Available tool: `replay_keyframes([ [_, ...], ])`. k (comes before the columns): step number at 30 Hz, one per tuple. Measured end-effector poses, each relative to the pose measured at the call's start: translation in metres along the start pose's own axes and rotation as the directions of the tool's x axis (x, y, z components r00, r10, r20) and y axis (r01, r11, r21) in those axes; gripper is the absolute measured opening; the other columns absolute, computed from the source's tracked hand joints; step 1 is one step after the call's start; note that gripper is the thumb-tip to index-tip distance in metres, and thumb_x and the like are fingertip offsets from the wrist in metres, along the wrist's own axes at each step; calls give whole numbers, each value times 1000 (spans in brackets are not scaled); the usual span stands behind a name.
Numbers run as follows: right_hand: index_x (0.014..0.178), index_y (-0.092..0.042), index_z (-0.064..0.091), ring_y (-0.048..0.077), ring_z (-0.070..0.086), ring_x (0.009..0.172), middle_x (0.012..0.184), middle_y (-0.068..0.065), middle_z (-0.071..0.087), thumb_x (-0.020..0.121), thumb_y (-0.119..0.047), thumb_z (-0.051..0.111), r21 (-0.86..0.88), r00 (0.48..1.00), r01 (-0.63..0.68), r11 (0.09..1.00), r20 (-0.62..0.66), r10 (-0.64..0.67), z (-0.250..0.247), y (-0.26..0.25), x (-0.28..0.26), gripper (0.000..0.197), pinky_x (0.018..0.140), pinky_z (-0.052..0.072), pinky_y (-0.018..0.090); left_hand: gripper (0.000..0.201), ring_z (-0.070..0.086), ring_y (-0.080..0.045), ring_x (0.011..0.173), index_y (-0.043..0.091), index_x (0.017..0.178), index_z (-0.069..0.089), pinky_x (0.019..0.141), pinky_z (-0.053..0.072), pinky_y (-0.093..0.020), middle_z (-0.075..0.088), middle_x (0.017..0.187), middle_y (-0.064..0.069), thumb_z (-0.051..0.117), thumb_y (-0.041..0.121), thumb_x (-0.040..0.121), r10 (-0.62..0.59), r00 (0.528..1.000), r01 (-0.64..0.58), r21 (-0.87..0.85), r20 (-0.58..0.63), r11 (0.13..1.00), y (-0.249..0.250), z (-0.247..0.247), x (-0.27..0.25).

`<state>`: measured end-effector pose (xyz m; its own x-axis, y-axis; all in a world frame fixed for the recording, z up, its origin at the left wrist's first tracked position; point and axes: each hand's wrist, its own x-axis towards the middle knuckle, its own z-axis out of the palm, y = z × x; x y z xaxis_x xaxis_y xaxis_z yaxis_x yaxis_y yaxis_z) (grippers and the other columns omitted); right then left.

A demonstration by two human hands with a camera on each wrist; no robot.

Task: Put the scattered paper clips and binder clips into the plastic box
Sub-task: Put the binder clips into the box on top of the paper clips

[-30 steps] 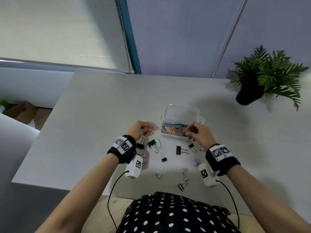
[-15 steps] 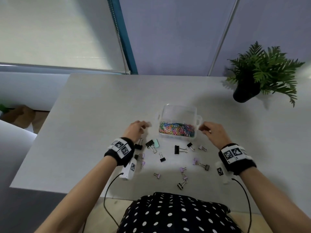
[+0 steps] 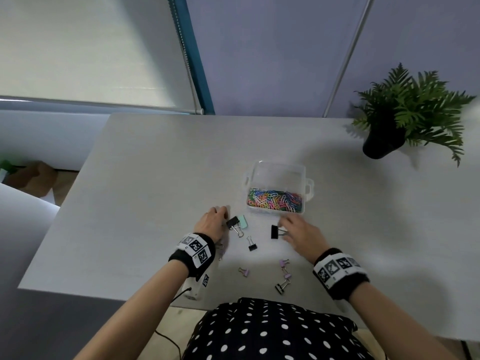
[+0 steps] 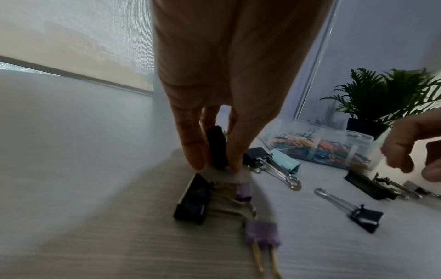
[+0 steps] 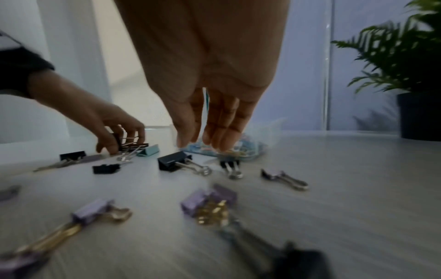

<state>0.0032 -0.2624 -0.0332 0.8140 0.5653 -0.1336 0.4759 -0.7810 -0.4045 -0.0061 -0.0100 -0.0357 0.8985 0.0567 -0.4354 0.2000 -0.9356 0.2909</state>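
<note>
The clear plastic box (image 3: 278,170) stands open with coloured paper clips (image 3: 275,201) inside. Just left of it, my left hand (image 3: 224,213) pinches an upright black binder clip (image 4: 216,149) between thumb and fingers at the table; the head view hides that clip. Beside it lie another black clip (image 3: 233,222) and a teal clip (image 3: 243,221). My right hand (image 3: 284,226) hovers in front of the box with fingers hanging down, holding nothing, next to a large black binder clip (image 3: 274,231). A small black clip (image 5: 230,166) lies under its fingertips (image 5: 219,139).
Several loose binder clips lie nearer the table's front edge: a small black one (image 3: 252,246), lilac ones (image 3: 244,272) (image 3: 284,262), and a black one (image 3: 281,287). A potted fern (image 3: 405,118) stands at the back right. The table (image 3: 155,178) ends at left and front.
My right hand left the box's right side and came down-left to the large black clip. My left hand dropped towards the clips by the teal one and took hold of a black clip.
</note>
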Motion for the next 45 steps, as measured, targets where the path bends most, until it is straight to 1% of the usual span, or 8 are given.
replay_keyframes([
  [4,122,-15,46,23,43,115,124,8,46,77,-25,68,-90,991,64,994,126,-53,21,-10,11,51,88,48,35,33,55,-31,101,14,115,48,85,46,-37,51,111,-12,49,3,84,25,1000,-26,-62,-16,998,1,-3,-1],
  [8,93,-13,52,22,52,90,95,7,55,67,-15,75,-186,986,150,971,106,-132,30,-11,12,35,61,49,28,36,56,-29,99,16,119,50,89,45,-36,51,107,-12,52,1,86,46,988,-72,-176,-148,982,2,-17,0],
  [12,96,-9,52,17,51,85,99,6,52,82,-14,59,296,998,0,955,66,-21,13,-12,10,16,71,48,26,41,55,-26,98,18,125,48,95,44,-37,55,109,-14,57,6,87,113,975,-170,-318,-189,933,20,-44,10],
  [20,84,-3,57,19,59,57,78,16,62,89,11,33,955,874,-252,158,154,462,-54,18,58,28,47,50,17,45,61,-23,78,9,127,46,82,53,-32,62,92,-12,63,8,85,170,983,-180,-495,-65,850,79,-79,70],
  [29,87,2,52,18,61,53,83,19,52,88,15,37,968,781,-250,7,197,593,-65,43,102,20,49,53,18,58,47,-29,125,11,142,29,105,35,-36,44,141,-15,55,16,91,300,952,-288,-161,57,944,77,-55,66],
  [34,128,2,40,33,57,105,124,19,48,93,1,39,853,839,-419,312,232,492,-66,35,97,35,87,52,33,47,43,-26,126,16,136,41,108,31,-37,48,139,-9,49,5,91,399,910,-412,-131,-112,902,41,-49,43],
  [41,96,-3,60,15,60,79,96,9,63,88,9,41,582,942,-159,798,-153,299,-64,18,47,24,67,51,10,23,55,-21,104,14,111,60,98,46,-41,56,118,-9,56,14,89,350,932,-361,-151,-94,920,-4,-25,10],
  [45,102,-1,62,11,53,85,102,12,64,85,8,46,341,997,67,938,-59,-50,-39,-23,38,24,84,50,27,47,52,-23,108,19,123,48,93,49,-39,48,121,-4,67,24,80,234,968,-231,-42,87,972,4,-5,1],
])
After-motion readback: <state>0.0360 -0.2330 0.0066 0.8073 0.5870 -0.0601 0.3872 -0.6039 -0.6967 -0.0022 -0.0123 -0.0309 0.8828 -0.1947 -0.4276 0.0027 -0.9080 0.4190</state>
